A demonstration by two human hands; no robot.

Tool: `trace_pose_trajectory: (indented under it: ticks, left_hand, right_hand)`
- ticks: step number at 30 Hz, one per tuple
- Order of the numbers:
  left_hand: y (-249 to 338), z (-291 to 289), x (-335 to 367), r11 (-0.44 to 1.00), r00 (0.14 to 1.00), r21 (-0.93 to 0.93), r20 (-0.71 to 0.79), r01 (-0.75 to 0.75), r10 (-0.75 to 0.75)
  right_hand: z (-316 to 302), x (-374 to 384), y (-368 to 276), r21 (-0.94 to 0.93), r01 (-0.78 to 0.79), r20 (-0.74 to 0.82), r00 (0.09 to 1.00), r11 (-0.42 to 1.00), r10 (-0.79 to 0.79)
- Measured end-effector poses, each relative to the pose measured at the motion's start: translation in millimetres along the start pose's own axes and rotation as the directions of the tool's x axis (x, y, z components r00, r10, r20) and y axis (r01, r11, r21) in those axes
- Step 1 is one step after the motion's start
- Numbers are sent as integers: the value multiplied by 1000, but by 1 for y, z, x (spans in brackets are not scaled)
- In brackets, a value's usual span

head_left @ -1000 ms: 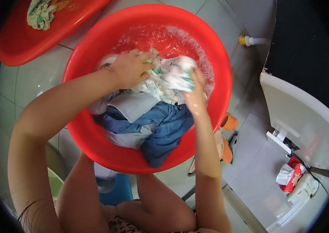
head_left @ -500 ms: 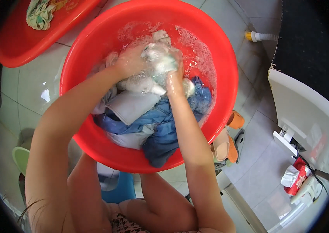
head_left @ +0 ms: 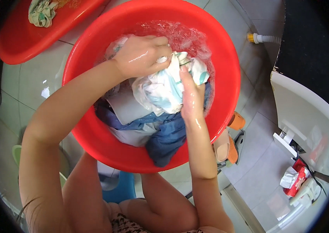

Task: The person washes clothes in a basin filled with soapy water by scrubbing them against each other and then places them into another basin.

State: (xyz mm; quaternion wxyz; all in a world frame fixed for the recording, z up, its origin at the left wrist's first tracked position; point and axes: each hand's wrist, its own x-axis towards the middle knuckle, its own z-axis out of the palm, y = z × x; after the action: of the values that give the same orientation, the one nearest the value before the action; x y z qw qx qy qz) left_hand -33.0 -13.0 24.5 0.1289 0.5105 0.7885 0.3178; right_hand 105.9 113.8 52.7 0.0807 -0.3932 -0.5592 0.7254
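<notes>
I've got the green-patterned white cloth (head_left: pixel 159 90) bunched between my closed left grip (head_left: pixel 145 54) and right grip (head_left: pixel 192 95), blue garment (head_left: pixel 168 139) just below them, and it's soft, probably water-heavy and slippery, so thick folds hold best!

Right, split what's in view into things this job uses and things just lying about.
Used: white-and-green cloth, held by left hand and right hand; blue garment, frothy water, large red basin.

Lying about, it seems: orange slipper, red tissue pack, ribbed white hose.
</notes>
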Motion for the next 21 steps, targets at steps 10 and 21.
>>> trace_pose_trajectory:
  ticks: [10,21]
  left_hand:
    - [-12,57,-23,966,987,249,156,-69,31]
    - [-45,114,-59,986,996,165,-67,-40,52]
  right_hand:
    - [-47,37,49,-769,338,133,915,543,-381]
    - [-35,50,114,-944,299,223,889,138,-399]
